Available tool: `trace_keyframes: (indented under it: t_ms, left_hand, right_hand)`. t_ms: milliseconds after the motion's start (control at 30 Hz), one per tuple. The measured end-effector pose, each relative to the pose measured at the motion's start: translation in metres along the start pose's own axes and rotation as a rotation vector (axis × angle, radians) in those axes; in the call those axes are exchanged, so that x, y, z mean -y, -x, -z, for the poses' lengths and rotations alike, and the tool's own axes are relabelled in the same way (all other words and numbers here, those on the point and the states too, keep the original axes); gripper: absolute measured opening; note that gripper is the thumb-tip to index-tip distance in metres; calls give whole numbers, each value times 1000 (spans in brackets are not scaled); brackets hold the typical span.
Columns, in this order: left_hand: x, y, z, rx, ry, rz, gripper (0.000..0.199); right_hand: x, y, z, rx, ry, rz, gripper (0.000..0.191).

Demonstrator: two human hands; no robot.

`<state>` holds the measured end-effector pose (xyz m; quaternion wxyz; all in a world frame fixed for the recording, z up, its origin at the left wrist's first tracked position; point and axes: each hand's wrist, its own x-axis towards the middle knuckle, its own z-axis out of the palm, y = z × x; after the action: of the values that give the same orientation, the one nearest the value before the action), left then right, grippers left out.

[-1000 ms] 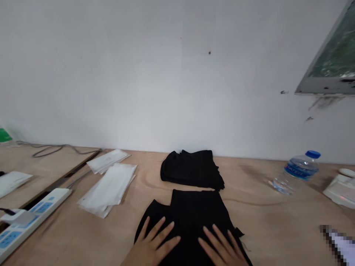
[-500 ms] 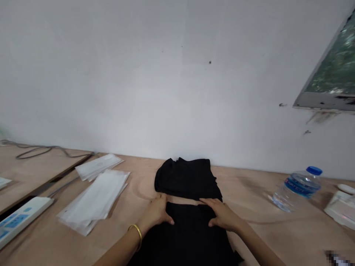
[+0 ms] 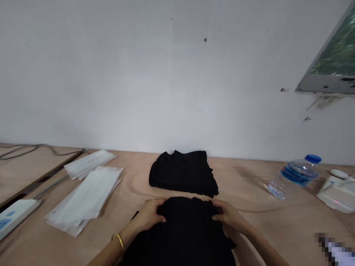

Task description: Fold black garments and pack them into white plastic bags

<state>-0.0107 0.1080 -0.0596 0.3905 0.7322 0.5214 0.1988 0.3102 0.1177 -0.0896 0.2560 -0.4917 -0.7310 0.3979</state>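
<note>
A piece of black cloth [image 3: 183,232] lies before me and runs off the lower edge of the view. My left hand [image 3: 151,214], below a gold bangle [image 3: 119,242], is closed on its far left corner, thumb on the near side and fingers curled behind. At the far right corner, my right hand [image 3: 227,214] pinches the same cloth between thumb and fingers; some fingertips are hidden. The far edge between the hands bulges a little. Just beyond lies a folded black cloth stack [image 3: 181,173] with uneven right edges, apart from both hands.
White papers or clear sleeves [image 3: 85,199] lie in two overlapping piles at the left, near a white power strip [image 3: 19,216] and a grey cable [image 3: 52,149]. A water bottle [image 3: 295,177] lies tilted at the right, beside a white device [image 3: 337,192]. A wall [image 3: 166,92] bounds the table.
The view has tipped down slightly. My hands have moved a little apart, and their fingers have closed round the near cloth's far edge, which now looks raised and rumpled. The far stack is unchanged.
</note>
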Motion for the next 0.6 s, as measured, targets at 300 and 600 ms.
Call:
trace_keyframes:
  t_ms: [300, 600]
  left_hand:
    - [7, 34, -10, -128, -460, -368, 45]
    - [-20, 72, -15, -71, -543, -410, 50]
  right_hand:
    - [-17, 13, -14, -228, -6, 66, 27]
    - [18, 31, -32, -369, 320, 75, 43]
